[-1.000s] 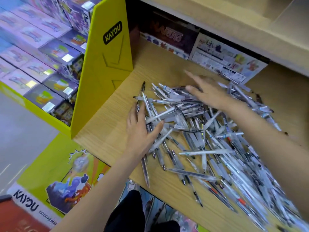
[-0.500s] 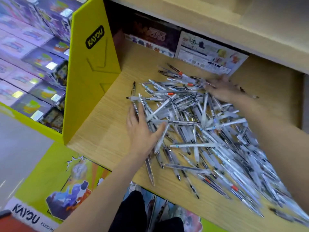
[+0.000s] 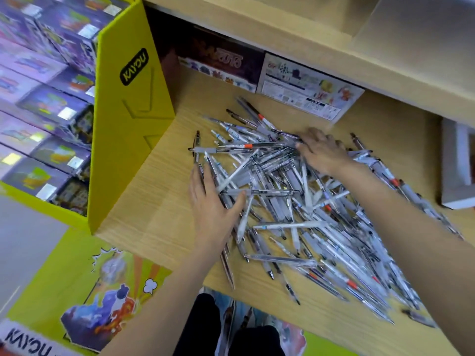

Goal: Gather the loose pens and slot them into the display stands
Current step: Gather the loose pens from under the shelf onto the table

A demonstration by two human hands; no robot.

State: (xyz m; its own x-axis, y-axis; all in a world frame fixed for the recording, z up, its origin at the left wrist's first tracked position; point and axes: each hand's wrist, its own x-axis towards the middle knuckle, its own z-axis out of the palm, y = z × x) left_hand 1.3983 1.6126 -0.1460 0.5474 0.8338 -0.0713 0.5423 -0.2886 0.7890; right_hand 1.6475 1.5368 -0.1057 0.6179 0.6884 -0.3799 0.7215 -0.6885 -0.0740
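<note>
A heap of loose pens (image 3: 303,214) covers the wooden shelf (image 3: 154,222) from the frame's centre down to the lower right, barrels crossing at every angle; most in the lower right run long-axis from upper left to lower right. One grey pen (image 3: 221,149) at the upper left edge lies nearly level, tip leftward. The left hand (image 3: 213,209) rests flat on the pile's left side, fingers straight and spread. The right hand (image 3: 323,152) lies on the upper part, fingers extended leftward, blurred. A yellow divider (image 3: 128,111) stands at left.
</note>
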